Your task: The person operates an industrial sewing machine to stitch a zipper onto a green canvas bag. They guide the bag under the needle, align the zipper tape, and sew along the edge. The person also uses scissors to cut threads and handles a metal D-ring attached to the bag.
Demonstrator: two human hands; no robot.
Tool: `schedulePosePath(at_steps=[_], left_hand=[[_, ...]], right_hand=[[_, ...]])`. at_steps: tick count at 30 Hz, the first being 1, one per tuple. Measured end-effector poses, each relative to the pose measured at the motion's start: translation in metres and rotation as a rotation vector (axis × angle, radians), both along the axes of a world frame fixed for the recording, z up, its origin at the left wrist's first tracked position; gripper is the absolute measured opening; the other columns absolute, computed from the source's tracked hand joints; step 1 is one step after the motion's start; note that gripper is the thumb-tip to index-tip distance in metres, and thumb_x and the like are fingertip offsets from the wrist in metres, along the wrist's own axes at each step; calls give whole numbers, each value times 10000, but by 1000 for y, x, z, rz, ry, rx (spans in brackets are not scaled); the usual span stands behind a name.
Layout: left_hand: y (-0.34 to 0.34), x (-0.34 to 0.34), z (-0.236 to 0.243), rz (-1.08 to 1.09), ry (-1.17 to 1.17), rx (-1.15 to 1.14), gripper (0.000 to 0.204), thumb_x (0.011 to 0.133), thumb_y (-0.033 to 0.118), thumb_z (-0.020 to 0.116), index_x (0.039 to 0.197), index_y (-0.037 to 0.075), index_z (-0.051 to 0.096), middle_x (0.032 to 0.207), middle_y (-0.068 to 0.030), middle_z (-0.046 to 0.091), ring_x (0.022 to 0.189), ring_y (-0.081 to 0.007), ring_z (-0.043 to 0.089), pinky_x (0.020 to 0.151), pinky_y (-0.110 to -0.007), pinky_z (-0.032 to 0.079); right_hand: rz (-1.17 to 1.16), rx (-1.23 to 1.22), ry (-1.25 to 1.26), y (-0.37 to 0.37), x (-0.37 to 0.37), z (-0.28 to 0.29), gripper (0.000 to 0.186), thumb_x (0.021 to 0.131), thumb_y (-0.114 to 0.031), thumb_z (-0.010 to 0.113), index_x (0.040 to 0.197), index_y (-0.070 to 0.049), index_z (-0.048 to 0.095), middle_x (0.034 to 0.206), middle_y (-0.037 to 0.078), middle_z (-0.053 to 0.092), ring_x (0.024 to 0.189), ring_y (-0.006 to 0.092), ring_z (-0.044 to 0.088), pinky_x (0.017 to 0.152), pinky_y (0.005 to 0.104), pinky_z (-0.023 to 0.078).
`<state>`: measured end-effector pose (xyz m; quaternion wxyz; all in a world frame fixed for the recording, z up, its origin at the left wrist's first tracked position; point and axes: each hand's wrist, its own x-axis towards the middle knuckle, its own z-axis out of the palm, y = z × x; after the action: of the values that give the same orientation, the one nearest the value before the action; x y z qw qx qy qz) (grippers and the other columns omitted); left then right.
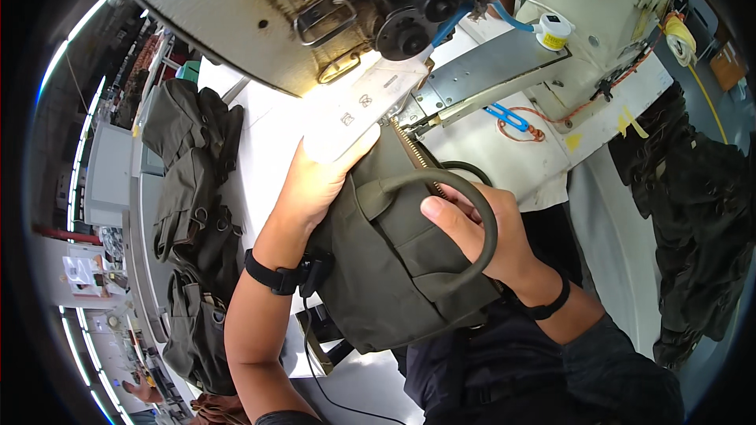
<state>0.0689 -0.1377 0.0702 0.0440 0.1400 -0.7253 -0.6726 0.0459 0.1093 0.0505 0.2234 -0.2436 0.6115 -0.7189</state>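
Observation:
A dark olive fabric bag with a rounded carrying handle lies under the sewing machine head. Its brass-toothed zipper runs up to the metal machine arm. My right hand reaches through the handle and is closed on the bag's edge beside the zipper, thumb on top. At the bag's upper left rests my left hand, close to the needle area. Its fingers are hidden by the white machine plate and washed out by the lamp's glare.
Several similar olive bags are heaped along the left side. More dark bags hang at the right. Blue thread snips on an orange cord and a small white-and-yellow container sit by the machine.

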Motion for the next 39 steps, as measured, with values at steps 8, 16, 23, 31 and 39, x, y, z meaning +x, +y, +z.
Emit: schedulePosePath(at_steps=[8, 16, 23, 31, 39], left_hand=[[-1, -2, 6, 3, -12, 62, 420, 981, 106, 758, 1369, -10, 646, 1298, -44, 690, 1171, -136, 622, 1047, -292, 474], [-3, -2, 19, -47, -18, -55, 382, 998, 107, 733, 1349, -27, 666, 1287, -64, 715, 1140, -130, 643, 1037, -289, 483], [8, -4, 29, -5, -17, -76, 77, 976, 98, 746, 1026, 62, 701, 937, 43, 679, 877, -57, 613, 826, -233, 480], [-27, -13, 21, -94, 41, -189, 374, 1014, 109, 675, 1363, -25, 655, 1289, -80, 717, 1159, -139, 673, 1008, -283, 521], [-36, -28, 26, -146, 84, 33, 344, 977, 60, 664, 1303, -49, 688, 1172, -89, 762, 1063, -137, 716, 952, -282, 556]], right_hand=[[-6, 1, -14, 2, 3, -7, 319, 1058, -240, 668, 831, -25, 603, 707, -82, 388, 666, 37, 321, 561, 267, 273], [88, 27, -85, 5, -5, -12, 313, 1055, -250, 682, 868, -13, 600, 689, -68, 397, 641, 37, 341, 555, 277, 284], [103, 55, -5, 2, -2, -22, 342, 1055, -251, 685, 839, -19, 558, 687, -63, 370, 640, 35, 315, 544, 278, 267], [69, 14, -8, -8, -9, -17, 332, 1058, -208, 674, 819, 2, 578, 662, -53, 373, 636, 44, 325, 555, 286, 282], [32, -2, 64, -18, -16, -15, 389, 1068, -193, 645, 739, -35, 512, 642, -64, 335, 614, 36, 307, 537, 292, 258]])
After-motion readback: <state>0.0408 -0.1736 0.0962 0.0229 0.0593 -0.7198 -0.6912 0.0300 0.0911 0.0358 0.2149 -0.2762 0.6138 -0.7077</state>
